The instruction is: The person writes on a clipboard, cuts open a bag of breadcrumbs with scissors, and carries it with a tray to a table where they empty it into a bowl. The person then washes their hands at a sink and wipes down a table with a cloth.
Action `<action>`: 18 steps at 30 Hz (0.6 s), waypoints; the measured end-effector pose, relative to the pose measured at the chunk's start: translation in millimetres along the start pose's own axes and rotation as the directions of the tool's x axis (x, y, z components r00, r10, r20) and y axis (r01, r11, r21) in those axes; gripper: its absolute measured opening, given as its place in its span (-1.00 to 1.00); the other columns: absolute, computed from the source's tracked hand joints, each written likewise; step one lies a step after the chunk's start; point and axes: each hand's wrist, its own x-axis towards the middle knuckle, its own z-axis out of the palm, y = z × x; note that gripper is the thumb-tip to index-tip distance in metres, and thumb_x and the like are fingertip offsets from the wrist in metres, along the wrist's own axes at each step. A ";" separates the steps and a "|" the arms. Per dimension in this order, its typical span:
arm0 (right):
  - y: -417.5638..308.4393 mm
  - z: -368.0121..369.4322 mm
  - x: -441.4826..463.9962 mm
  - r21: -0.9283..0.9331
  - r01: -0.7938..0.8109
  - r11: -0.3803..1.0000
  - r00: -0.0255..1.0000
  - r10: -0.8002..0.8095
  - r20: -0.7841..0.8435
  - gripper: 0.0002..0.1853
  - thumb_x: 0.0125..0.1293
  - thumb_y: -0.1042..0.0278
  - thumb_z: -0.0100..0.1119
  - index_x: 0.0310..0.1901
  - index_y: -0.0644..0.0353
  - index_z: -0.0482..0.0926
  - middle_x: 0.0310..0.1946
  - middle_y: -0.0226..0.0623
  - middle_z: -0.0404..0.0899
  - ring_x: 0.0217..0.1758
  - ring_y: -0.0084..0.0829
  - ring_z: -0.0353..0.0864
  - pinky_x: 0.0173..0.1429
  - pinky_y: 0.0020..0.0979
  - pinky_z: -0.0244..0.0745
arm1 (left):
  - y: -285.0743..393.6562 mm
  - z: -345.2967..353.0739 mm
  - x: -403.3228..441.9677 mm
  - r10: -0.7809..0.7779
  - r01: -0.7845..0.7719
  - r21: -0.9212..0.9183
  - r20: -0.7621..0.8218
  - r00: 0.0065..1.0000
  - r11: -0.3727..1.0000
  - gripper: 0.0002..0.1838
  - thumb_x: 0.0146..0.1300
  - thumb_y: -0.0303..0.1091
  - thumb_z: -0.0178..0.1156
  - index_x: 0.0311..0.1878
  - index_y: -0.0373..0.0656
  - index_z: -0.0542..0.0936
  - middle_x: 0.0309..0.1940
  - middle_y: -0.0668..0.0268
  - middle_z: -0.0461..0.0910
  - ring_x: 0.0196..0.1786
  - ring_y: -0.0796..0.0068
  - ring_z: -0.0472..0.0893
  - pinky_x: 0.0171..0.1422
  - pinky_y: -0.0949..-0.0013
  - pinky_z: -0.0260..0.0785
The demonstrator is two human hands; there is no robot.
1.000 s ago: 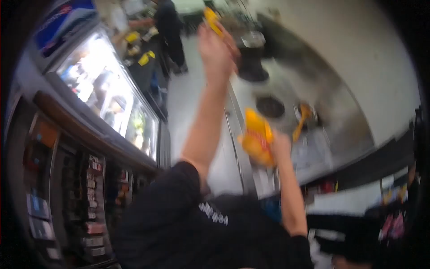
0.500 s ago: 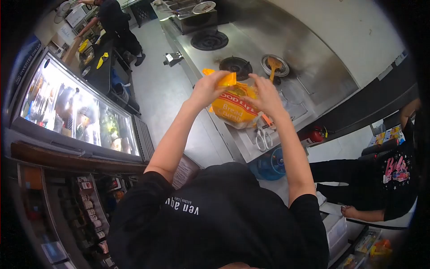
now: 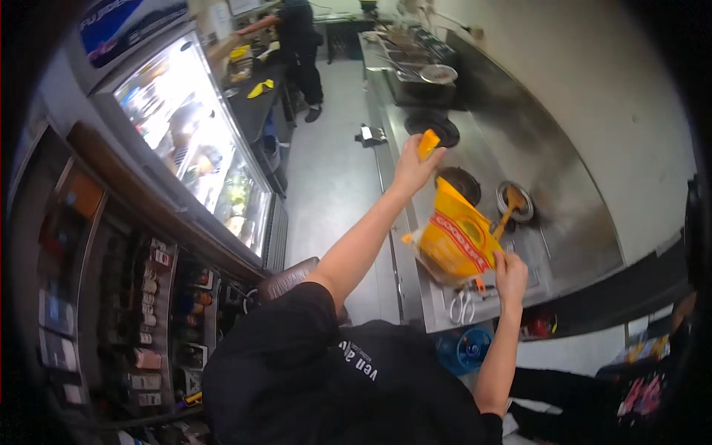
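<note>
A yellow bag of bread crumbs (image 3: pixel 454 241) with a red band leans over the steel counter. My right hand (image 3: pixel 512 278) pinches the bag's right edge. Away from the bag, my left hand (image 3: pixel 415 169) is closed on a small yellow-orange plastic strip (image 3: pixel 428 144), held higher up above the counter. The strip looks separate from the bag. White-handled scissors (image 3: pixel 461 306) lie on the counter just below the bag. Whatever is inside the bag's top does not show clearly.
A pot with a wooden spatula (image 3: pixel 513 199) sits right of the burners (image 3: pixel 457 185). Trays and a bowl (image 3: pixel 438 73) stand farther back. A lit glass-door fridge (image 3: pixel 196 141) is on my left. A blue water jug (image 3: pixel 472 348) stands below the counter. Two other people are nearby.
My hands have moved apart: the left went up and left with the yellow strip, the right went down with the bag's edge. The view has also turned.
</note>
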 end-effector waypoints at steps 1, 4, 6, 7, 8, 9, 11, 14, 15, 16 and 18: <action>0.3 -1.8 -2.1 -0.039 -0.052 0.998 0.999 0.052 -0.014 -0.69 0.29 0.22 0.15 -0.44 0.33 0.61 -0.52 0.03 0.50 -0.42 0.05 0.52 -0.33 -0.10 0.34 | -31.9 8.3 2.6 -0.244 0.244 0.036 -0.004 0.970 0.969 -0.51 0.21 -0.24 0.12 0.15 -0.32 0.38 0.10 -0.14 0.43 0.17 -0.09 0.45 0.22 0.08 0.31; -1.1 2.9 -3.9 -0.057 -0.059 0.997 0.998 0.058 -0.029 -0.65 0.30 0.21 0.16 -0.50 0.36 0.56 -0.56 0.07 0.48 -0.46 0.08 0.49 -0.36 -0.09 0.30 | -150.1 55.5 -10.9 -0.574 0.537 0.244 0.120 0.810 0.808 -0.40 0.25 -0.22 0.03 0.30 -0.30 0.22 0.18 -0.28 0.30 0.23 -0.25 0.36 0.30 0.02 0.25; -6.8 3.2 -2.7 -0.042 -0.072 0.997 0.996 0.070 -0.047 -0.64 0.29 0.22 0.17 -0.53 0.37 0.54 -0.57 0.06 0.48 -0.48 0.08 0.48 -0.38 -0.09 0.31 | -197.9 77.9 -25.5 -0.585 0.472 0.380 0.278 0.762 0.795 -0.48 0.22 -0.27 0.02 0.24 -0.28 0.34 0.12 -0.26 0.40 0.20 -0.19 0.42 0.26 0.04 0.30; -9.0 2.9 -2.8 -0.045 -0.061 0.997 0.997 0.059 -0.045 -0.64 0.30 0.22 0.17 -0.52 0.37 0.54 -0.57 0.05 0.48 -0.48 0.07 0.48 -0.38 -0.09 0.32 | -201.8 83.7 -32.4 -0.577 0.464 0.375 0.292 0.763 0.803 -0.48 0.22 -0.27 0.02 0.24 -0.28 0.34 0.12 -0.26 0.40 0.20 -0.19 0.42 0.26 0.04 0.30; -10.4 2.7 -2.9 -0.049 -0.051 0.998 0.998 0.049 -0.042 -0.64 0.30 0.22 0.17 -0.52 0.37 0.54 -0.58 0.05 0.48 -0.49 0.07 0.48 -0.38 -0.10 0.32 | -205.7 89.0 -40.9 -0.576 0.481 0.333 0.317 0.754 0.811 -0.53 0.20 -0.29 0.04 0.16 -0.28 0.41 0.06 -0.24 0.46 0.16 -0.14 0.47 0.23 0.05 0.34; -10.7 2.6 -3.2 -0.058 -0.061 0.996 0.997 0.058 -0.048 -0.64 0.30 0.22 0.17 -0.52 0.37 0.54 -0.58 0.05 0.48 -0.49 0.07 0.48 -0.38 -0.10 0.32 | -208.3 93.0 -46.0 -0.577 0.501 0.290 0.340 0.742 0.816 -0.58 0.18 -0.30 0.05 0.09 -0.29 0.49 0.00 -0.21 0.52 0.11 -0.10 0.53 0.19 0.06 0.37; -11.4 2.1 -4.0 -0.061 -0.043 0.997 0.998 0.040 -0.039 -0.63 0.30 0.21 0.17 -0.51 0.38 0.54 -0.56 0.05 0.49 -0.49 0.06 0.49 -0.38 -0.10 0.33 | -214.6 101.6 -50.5 -0.553 0.472 0.296 0.345 0.758 0.831 -0.62 0.17 -0.31 0.06 0.03 -0.30 0.53 -0.05 -0.17 0.56 0.07 -0.07 0.56 0.17 0.07 0.39; -23.4 -2.5 -4.9 -0.040 -0.152 0.987 0.988 0.152 -0.007 -0.63 0.30 0.21 0.17 -0.50 0.39 0.54 -0.54 0.05 0.49 -0.48 0.05 0.49 -0.37 -0.10 0.33 | -226.1 108.2 -59.7 -0.542 0.433 0.338 0.383 0.748 0.836 -0.65 0.15 -0.32 0.08 -0.04 -0.32 0.56 -0.08 -0.11 0.60 0.03 -0.05 0.59 0.14 0.07 0.41; -23.9 -2.0 -5.5 -0.057 -0.180 0.982 0.984 0.180 0.008 -0.63 0.30 0.21 0.17 -0.50 0.39 0.54 -0.54 0.05 0.49 -0.48 0.05 0.49 -0.37 -0.10 0.33 | -232.1 110.0 -63.7 -0.543 0.410 0.370 0.419 0.727 0.834 -0.64 0.14 -0.33 0.09 -0.04 -0.33 0.56 -0.07 -0.09 0.60 0.03 -0.06 0.58 0.14 0.07 0.41; -23.0 -1.7 -5.6 -0.086 -0.180 0.980 0.983 0.181 0.007 -0.64 0.30 0.21 0.17 -0.50 0.39 0.54 -0.54 0.05 0.49 -0.48 0.05 0.49 -0.37 -0.10 0.32 | -239.9 112.6 -66.4 -0.565 0.446 0.350 0.443 0.696 0.824 -0.65 0.13 -0.36 0.09 -0.04 -0.33 0.57 -0.07 -0.10 0.60 0.04 -0.05 0.58 0.15 0.09 0.41; -17.3 -0.9 -10.7 -0.134 -0.210 0.969 0.977 0.214 0.019 -0.64 0.30 0.21 0.18 -0.49 0.39 0.55 -0.53 0.05 0.49 -0.48 0.05 0.49 -0.37 -0.11 0.32 | -251.1 114.7 -70.1 -0.572 0.435 0.372 0.502 0.649 0.820 -0.57 0.11 -0.37 0.12 0.07 -0.34 0.51 -0.03 -0.13 0.57 0.09 -0.05 0.56 0.17 0.12 0.40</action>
